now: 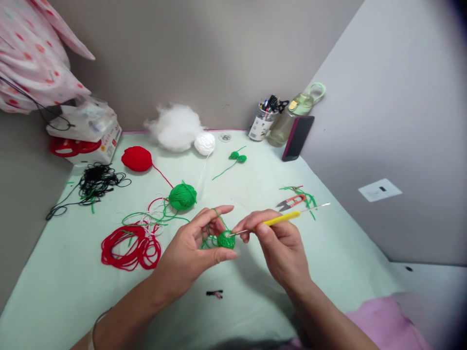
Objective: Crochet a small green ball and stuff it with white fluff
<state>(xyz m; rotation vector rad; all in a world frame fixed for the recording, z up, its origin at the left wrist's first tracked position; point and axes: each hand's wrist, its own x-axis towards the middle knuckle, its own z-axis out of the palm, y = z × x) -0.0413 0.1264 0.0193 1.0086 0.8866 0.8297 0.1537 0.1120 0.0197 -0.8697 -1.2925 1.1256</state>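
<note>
Between the thumb and fingers of my left hand (pixel 195 248) is a small round green crochet piece (pixel 226 240), with white showing in its opening. Green yarn loops over my left index finger. My right hand (pixel 279 243) grips a crochet hook (pixel 281 218) with a yellow handle; its metal tip meets the upper edge of the piece. A green yarn ball (pixel 183 196) lies just beyond my left hand, loose strands trailing from it. Left of that hand rests a coil of red yarn (pixel 113 247).
Behind lie a red yarn ball (pixel 137 159), white stuffing (pixel 177 127), a white yarn ball (pixel 205 144) and two small green pieces (pixel 238 157). Thread snips (pixel 291 202) sit at right, near a propped phone (pixel 298 138) and bottle (pixel 284 124). Tangled black yarn (pixel 97 182) is at left.
</note>
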